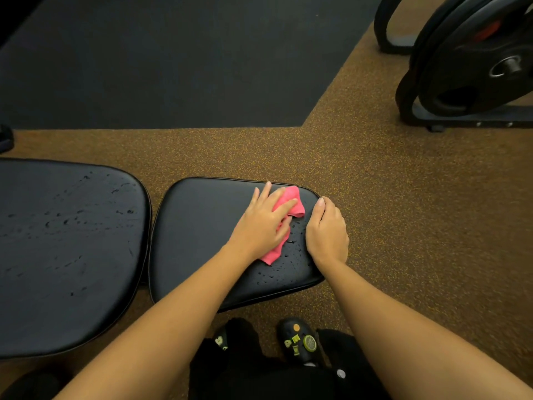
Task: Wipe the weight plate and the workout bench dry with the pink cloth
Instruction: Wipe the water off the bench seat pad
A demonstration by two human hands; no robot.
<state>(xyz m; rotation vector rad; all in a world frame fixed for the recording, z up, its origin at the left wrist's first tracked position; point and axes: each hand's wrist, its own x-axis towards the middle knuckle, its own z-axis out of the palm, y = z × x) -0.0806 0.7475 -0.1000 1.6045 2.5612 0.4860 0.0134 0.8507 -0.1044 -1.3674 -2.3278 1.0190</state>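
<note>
Cloth (288,209) lies half hidden under left hand (264,223).

No brand, number or sign is legible; the only characters visible are small letter-shaped charms on the black clog (298,340), apparently "B" and "E" beside a lime-slice charm, and their exact reading cannot be confirmed.

Glossy black leather-like counter (202,226), smooth, beaded with droplets; soft pink cloth (291,203); rough speckled rubber floor (403,226); matt black weight plate (473,67).
</note>
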